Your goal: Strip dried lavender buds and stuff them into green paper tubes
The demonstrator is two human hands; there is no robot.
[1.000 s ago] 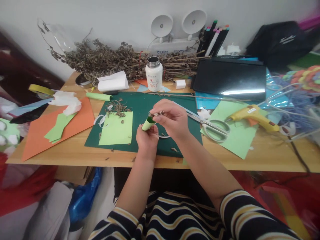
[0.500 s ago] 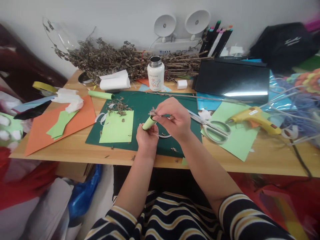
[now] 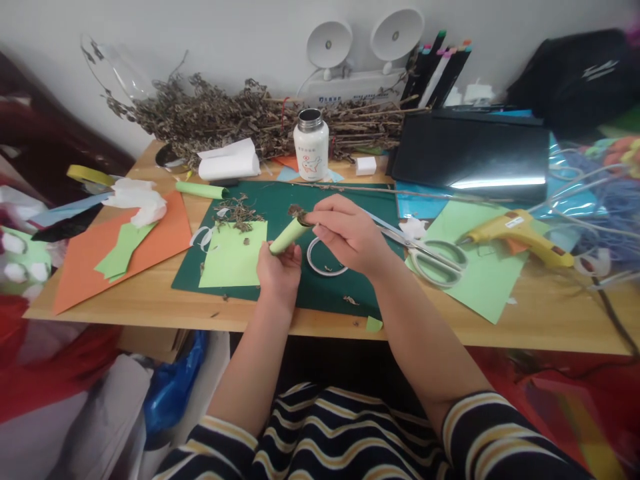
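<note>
My left hand (image 3: pixel 279 272) is closed around the lower end of a rolled green paper tube (image 3: pixel 291 235), which tilts up to the right. At the tube's upper mouth, the fingertips of my right hand (image 3: pixel 345 233) are pressed together on dried leaves (image 3: pixel 297 211) that poke out of the opening. Below both hands lies a dark green cutting mat (image 3: pixel 310 300). On it are a light green paper sheet (image 3: pixel 235 257), a small heap of dried stems (image 3: pixel 241 215) and a white ring of tape (image 3: pixel 311 261). Another green tube (image 3: pixel 201 191) lies at the mat's far left corner.
Scissors (image 3: pixel 435 260) and a yellow glue gun (image 3: pixel 520 233) lie on the right. An open white bottle (image 3: pixel 311 147) stands behind the mat, before a long bundle of dried plants (image 3: pixel 210 120). Orange paper (image 3: pixel 125 257) is on the left, a black flat case (image 3: pixel 470 157) at the back right.
My left hand and the tube have moved slightly left, and the tube leans over more. My right fingertips have come down against its mouth. The tape ring shows more now.
</note>
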